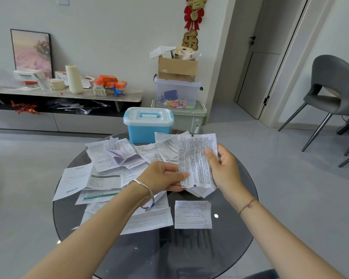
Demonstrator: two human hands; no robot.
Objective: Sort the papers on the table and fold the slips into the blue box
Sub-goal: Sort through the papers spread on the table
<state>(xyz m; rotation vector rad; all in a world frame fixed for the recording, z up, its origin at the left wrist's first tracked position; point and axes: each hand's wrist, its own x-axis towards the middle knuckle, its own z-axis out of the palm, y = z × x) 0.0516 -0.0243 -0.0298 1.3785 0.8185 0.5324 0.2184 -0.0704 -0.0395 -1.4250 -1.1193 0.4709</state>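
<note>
left hand (165,176): pinches the left edge of the slip low down, thumb on the printed face, fingers behind.
right hand (225,170): grips the slip's right edge, thumb across the print, fingers curled behind.
hands together/apart: near each other, not touching, only the slip's width between them.
slip (195,156): long, creased, densely printed, held roughly upright above the table's middle, a bit toward the right edge; lower end bunched and crumpled under the hands.
blue box (148,127): at the far edge of the table, pale lid on, handle flat.
loose papers (107,178): unfolded sheets overlapping across the left half, running up to the box and along the far edge behind the slip.
folded sheet (192,214): lies flat by itself right of centre, below the held slip, apart from the heap.
table (230,248): round, dark glass, bare along the near and right edges.
wrists: silver bangle (147,190) on the left, thin cord bracelet (248,206) on the right.
room: grey chair (334,85) well off to the right.
</note>
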